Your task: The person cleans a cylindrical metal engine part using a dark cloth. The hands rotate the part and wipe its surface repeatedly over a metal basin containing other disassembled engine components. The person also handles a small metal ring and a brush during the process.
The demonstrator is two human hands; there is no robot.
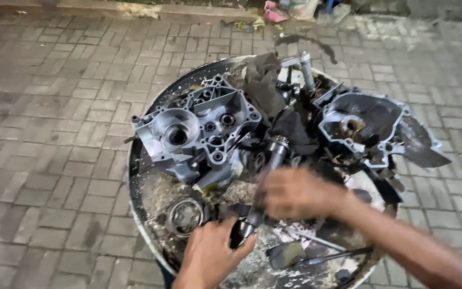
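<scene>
A round metal pan (135, 200) on paving bricks holds dismantled engine parts. My left hand (209, 254) grips the lower dark end of a long metal shaft (275, 152) near the pan's front. My right hand (295, 192), blurred by motion, wraps around the middle of the same shaft. The shaft's silver upper end points toward a grey crankcase half (193, 128) lying at the pan's left. A second, dirtier crankcase half (364, 126) lies at the right.
A dark rag (263, 83) and a silver cylinder (307, 69) sit at the pan's back. A round bearing-like ring (184, 215) lies left of my left hand. A scraper tool (295, 254) rests at the front. Rubbish lies along the kerb (274, 13).
</scene>
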